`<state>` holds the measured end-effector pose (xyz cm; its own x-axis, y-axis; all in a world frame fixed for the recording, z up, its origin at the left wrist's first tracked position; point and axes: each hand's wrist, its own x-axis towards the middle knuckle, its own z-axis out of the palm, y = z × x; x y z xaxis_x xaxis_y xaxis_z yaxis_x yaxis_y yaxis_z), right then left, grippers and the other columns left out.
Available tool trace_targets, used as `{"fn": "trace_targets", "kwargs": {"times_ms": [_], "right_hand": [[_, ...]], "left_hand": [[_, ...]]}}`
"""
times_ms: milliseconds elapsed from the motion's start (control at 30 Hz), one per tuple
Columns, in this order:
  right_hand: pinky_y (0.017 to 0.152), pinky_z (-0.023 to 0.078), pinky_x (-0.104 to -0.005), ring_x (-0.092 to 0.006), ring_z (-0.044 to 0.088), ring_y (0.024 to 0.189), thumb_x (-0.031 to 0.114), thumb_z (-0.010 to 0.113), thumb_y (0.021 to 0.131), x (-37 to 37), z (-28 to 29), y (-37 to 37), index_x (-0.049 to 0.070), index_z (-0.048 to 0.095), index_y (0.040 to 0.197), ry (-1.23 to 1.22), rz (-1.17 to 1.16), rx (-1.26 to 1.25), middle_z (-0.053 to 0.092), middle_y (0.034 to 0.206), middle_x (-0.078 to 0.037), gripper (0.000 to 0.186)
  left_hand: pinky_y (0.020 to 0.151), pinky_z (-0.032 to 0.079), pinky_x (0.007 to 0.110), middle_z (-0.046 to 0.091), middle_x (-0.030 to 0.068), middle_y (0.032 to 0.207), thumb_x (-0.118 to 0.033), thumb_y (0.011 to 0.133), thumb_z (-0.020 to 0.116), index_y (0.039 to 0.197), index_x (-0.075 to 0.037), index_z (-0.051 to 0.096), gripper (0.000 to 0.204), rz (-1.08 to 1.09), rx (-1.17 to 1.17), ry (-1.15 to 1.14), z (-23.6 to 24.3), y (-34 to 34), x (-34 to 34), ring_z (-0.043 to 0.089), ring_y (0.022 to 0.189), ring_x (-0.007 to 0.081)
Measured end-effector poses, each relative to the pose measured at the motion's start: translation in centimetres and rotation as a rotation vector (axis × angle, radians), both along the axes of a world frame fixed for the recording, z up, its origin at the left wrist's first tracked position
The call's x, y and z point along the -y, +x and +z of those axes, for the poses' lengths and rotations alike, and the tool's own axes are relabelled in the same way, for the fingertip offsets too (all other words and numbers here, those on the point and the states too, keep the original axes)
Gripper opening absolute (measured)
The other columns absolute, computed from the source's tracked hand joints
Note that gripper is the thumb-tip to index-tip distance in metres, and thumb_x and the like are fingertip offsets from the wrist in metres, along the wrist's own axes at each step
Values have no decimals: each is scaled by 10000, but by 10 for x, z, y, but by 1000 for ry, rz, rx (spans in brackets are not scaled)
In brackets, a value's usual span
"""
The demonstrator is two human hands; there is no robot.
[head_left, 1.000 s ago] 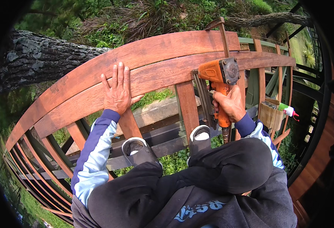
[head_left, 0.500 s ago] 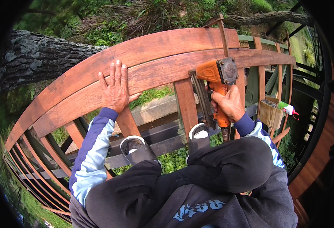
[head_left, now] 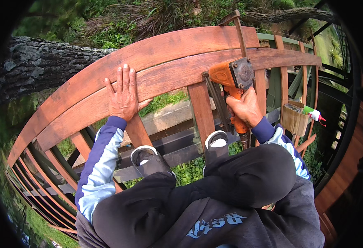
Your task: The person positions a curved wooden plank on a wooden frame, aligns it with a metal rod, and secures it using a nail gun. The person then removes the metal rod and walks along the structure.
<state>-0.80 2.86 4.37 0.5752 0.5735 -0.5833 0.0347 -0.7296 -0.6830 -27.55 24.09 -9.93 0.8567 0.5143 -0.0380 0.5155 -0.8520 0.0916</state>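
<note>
My left hand point(head_left: 123, 101) lies flat on the inner curved reddish-brown wooden board point(head_left: 169, 78), its fingers stretched and apart, the fingertips reaching the seam with the outer board point(head_left: 165, 47). In my right hand point(head_left: 248, 109) is the handle of an orange nail gun point(head_left: 223, 75), my fingers wrapped round it. The gun's nose meets the inner board's near edge, close to the top of an upright slat point(head_left: 201, 107). Its dark magazine slants down beside that slat, and a fitting hangs from the handle's lower end. Whether the trigger is pressed I cannot tell.
A metal bar clamp point(head_left: 240, 35) crosses the boards beyond the gun. A wooden box point(head_left: 294, 119) with a green-and-white glue bottle point(head_left: 312, 113) hangs at the right. My sandalled feet rest on a dark rail point(head_left: 177, 156). A tree trunk point(head_left: 49, 62) lies beyond the boards at left.
The nail gun has tilted and shifted slightly left with my right hand. My left hand stays flat in the same place on the board.
</note>
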Motion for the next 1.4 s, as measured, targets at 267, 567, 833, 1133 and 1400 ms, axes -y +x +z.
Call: {"fn": "trace_targets", "kwargs": {"times_ms": [267,567,833,1133,1400], "right_hand": [[369,379,-302,-90,475,393,61,582,714,-5,7,-2,-16,521,501,43,25,-43,517,464,-31,235],[369,334,-312,-69,411,401,76,591,706,-5,-3,-2,-21,493,509,-11,69,39,460,449,-4,240],[404,343,-325,-67,416,454,73,601,712,-7,0,-8,-35,544,598,24,68,54,474,489,0,167],[395,324,-327,-68,379,455,80,598,703,-6,2,-5,-21,472,534,-10,94,-20,431,475,2,233],[396,309,-340,-72,361,472,98,604,698,-9,-5,-9,-7,431,530,27,152,50,405,482,5,263]], "left_hand": [[1146,-18,619,105,159,1604,-767,671,624,1519,-23,205,1203,-3,-4,7,1,1,1,44,1492,322],[1147,-14,618,100,157,1606,-762,672,628,1521,-21,198,1206,-5,6,-7,2,0,0,40,1491,324],[1145,-7,625,105,156,1605,-769,665,631,1519,-24,206,1210,0,-3,-10,0,0,0,38,1491,323],[1145,3,626,110,159,1603,-788,666,610,1519,-27,210,1211,0,-34,15,1,0,2,45,1491,323],[1144,2,624,109,161,1604,-776,666,621,1520,-21,202,1214,1,-15,-8,0,0,0,45,1491,324]]}}
